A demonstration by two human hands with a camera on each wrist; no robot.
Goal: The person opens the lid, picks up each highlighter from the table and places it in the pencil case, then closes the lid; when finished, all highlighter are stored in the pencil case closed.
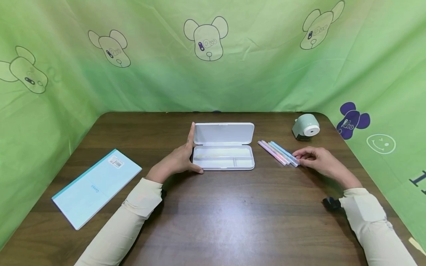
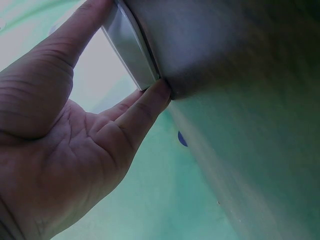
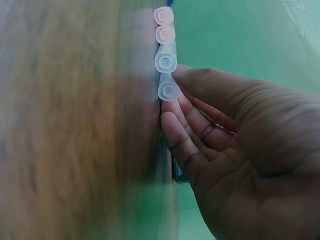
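Note:
A white pencil case [image 1: 223,157] lies with its lid [image 1: 223,133] raised at the middle of the table. My left hand [image 1: 178,159] holds its left end, thumb at the front edge and fingers up along the lid's side; the left wrist view shows this hand [image 2: 75,135] spanning the case's end [image 2: 132,55]. Several pens, pink [image 1: 275,153] and blue [image 1: 284,153], lie side by side to the right of the case. My right hand [image 1: 324,162] pinches the outermost blue pen [image 3: 168,91] at its near end, with thumb and fingertips around it in the right wrist view.
A pale green pencil sharpener [image 1: 306,125] stands at the back right, behind my right hand. To the left lies a light blue notebook [image 1: 96,188] with a barcode label. Green printed cloth [image 1: 159,81] hangs around the brown table [image 1: 226,225].

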